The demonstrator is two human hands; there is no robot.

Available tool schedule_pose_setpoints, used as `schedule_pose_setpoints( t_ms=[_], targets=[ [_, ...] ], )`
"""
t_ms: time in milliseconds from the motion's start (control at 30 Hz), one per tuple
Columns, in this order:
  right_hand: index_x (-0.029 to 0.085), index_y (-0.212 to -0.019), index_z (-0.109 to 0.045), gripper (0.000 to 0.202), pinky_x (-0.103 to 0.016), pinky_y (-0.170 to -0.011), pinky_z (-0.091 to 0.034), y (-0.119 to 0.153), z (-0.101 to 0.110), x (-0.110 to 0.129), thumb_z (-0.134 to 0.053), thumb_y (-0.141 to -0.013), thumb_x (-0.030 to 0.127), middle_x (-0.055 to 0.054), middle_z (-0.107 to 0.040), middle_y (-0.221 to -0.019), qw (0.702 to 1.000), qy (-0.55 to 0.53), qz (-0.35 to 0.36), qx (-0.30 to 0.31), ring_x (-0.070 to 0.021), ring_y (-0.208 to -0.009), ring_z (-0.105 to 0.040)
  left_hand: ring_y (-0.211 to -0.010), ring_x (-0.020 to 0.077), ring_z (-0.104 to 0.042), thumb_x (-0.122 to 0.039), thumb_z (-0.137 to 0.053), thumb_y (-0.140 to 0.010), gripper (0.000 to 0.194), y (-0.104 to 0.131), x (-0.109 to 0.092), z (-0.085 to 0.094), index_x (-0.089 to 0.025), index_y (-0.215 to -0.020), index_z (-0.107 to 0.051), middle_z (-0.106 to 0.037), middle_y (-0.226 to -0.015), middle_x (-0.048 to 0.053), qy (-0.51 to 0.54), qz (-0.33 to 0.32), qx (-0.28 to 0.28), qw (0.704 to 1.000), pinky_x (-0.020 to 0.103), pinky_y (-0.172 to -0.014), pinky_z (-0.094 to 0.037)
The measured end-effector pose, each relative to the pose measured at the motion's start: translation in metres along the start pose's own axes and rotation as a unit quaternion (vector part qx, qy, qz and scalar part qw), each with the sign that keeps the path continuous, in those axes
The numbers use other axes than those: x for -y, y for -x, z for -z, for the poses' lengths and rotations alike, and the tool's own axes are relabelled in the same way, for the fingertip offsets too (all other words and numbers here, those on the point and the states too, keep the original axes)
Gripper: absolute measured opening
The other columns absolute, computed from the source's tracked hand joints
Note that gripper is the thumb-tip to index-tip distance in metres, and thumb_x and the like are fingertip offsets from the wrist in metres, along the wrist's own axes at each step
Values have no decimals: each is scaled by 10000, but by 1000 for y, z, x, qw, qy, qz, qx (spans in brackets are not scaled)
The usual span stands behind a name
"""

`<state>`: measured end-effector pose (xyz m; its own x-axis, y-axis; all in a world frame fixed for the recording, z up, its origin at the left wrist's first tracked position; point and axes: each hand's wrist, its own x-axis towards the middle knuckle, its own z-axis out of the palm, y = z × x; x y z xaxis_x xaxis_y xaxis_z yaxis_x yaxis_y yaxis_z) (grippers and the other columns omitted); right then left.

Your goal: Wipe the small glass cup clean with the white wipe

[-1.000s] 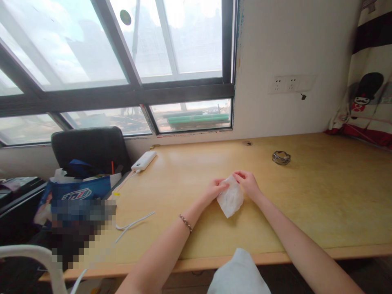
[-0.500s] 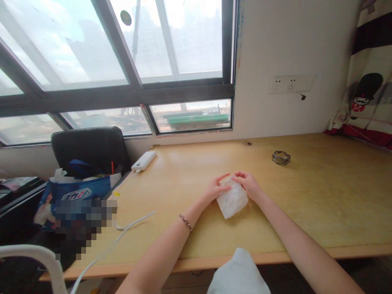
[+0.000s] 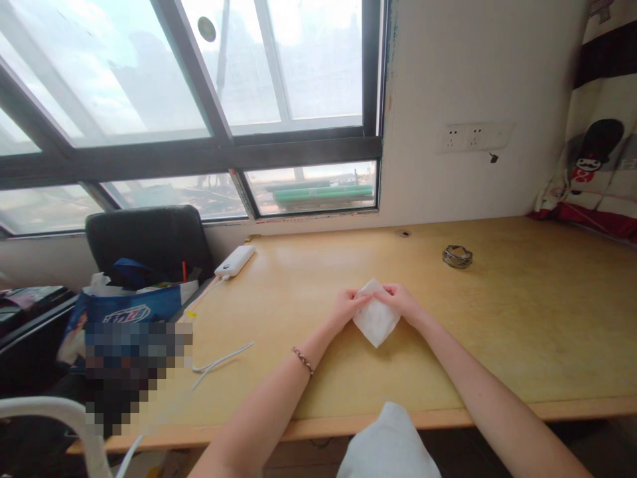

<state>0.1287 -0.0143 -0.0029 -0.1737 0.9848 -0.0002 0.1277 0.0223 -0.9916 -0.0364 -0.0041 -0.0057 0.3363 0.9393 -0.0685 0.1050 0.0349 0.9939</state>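
Observation:
Between my two hands is a white tissue (image 3: 377,325), diamond-shaped, with one corner pointing down toward me and another pointing away. My left hand (image 3: 348,308) pinches its left side, the thumb lying across the front face. On the right side my right hand (image 3: 404,303) grips it the same way, its thumb close to the left thumb. Both hands are just above the wooden table (image 3: 308,378). The fingers behind the tissue are mostly hidden. A braided bracelet (image 3: 302,360) circles my left wrist.
Beyond my right hand stands a dark wire-frame ring-shaped object (image 3: 457,257). A white power bank (image 3: 235,261) with a white cable (image 3: 219,364) lies at the table's left edge. Left of the table are a black chair (image 3: 149,239) and a blue bag (image 3: 134,305).
The tissue has turned and straightened into a more even diamond, its top corner now rising above my fingers. Both thumbs have come closer together on its front.

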Motion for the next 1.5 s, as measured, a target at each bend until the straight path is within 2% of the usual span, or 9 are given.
schedule_pose_setpoints(
  t_ms=[133, 367, 533, 633, 867, 1067, 1267, 1367, 1500],
  targets=[
    [144, -699, -626, 289, -212, -426, -342, -4, 2, -5, -564, -659, 423, -3, -609, -578, 997, -9, 24, -68, -122, -470, -511, -444, 90, -433, -411, -626, -604, 343, -2, 3, 0, -71, -648, -637, -553, -512, 29, 22, 4, -16, 1000, 198, -426, -258],
    [150, -701, -625, 310, -232, -475, -394, -10, 6, -5, -553, -654, 448, -31, -630, -629, 987, -26, 46, -150, -150, -544, -548, -410, 74, -392, -416, -616, -617, 333, -2, 3, -1, -84, -645, -629, -531, -479, 11, 44, -8, -24, 999, 191, -404, -227],
    [158, -855, -596, 382, -241, -487, -425, -6, 5, -3, -643, -588, 427, -47, -650, -737, 990, -86, -21, -111, -163, -592, -580, -389, 66, -375, -444, -594, -639, 371, -3, 3, 2, -84, -721, -636, -533, -492, 11, 50, -19, -63, 997, 188, -383, -215],
    [160, -874, -589, 412, -237, -482, -428, -5, 5, -3, -690, -543, 385, -41, -649, -753, 991, -97, -16, -88, -163, -601, -584, -404, 79, -403, -444, -602, -632, 375, -2, 1, 3, -85, -732, -641, -543, -493, 19, 71, -21, -70, 995, 192, -387, -238],
    [157, -743, -594, 325, -261, -524, -460, -11, 13, -9, -697, -518, 369, -35, -631, -691, 972, -132, 12, -195, -164, -615, -582, -442, 102, -451, -448, -606, -622, 379, 0, 1, 2, -94, -752, -646, -532, -478, 11, 96, -13, -83, 992, 195, -404, -276],
    [165, -712, -590, 276, -274, -579, -474, -12, 13, -10, -701, -520, 328, -34, -627, -724, 954, -211, 19, -210, -154, -645, -587, -366, 49, -315, -475, -563, -656, 371, -3, 3, 2, -111, -713, -606, -420, -431, -42, 114, -30, -77, 990, 180, -351, -200],
    [175, -733, -573, 278, -279, -607, -478, -13, 16, -9, -702, -525, 305, -30, -618, -740, 940, -222, 25, -258, -161, -685, -585, -369, 43, -317, -490, -555, -664, 390, -3, 3, 1, -108, -732, -594, -420, -451, -42, 125, -37, -76, 989, 173, -334, -200],
    [186, -768, -550, 270, -297, -623, -488, -10, 13, -3, -675, -576, 329, -40, -626, -778, 946, -233, 1, -227, -171, -708, -595, -368, 44, -335, -489, -554, -667, 395, -2, 0, 1, -102, -732, -596, -440, -457, -35, 125, -46, -75, 988, 175, -331, -225],
    [183, -841, -539, 316, -329, -659, -496, -3, 5, 3, -679, -588, 311, -62, -637, -857, 962, -249, -24, -111, -194, -751, -608, -375, 55, -388, -476, -535, -691, 378, -1, -2, 0, -101, -690, -579, -479, -478, -16, 127, -71, -62, 987, 180, -339, -296]
  ],
)
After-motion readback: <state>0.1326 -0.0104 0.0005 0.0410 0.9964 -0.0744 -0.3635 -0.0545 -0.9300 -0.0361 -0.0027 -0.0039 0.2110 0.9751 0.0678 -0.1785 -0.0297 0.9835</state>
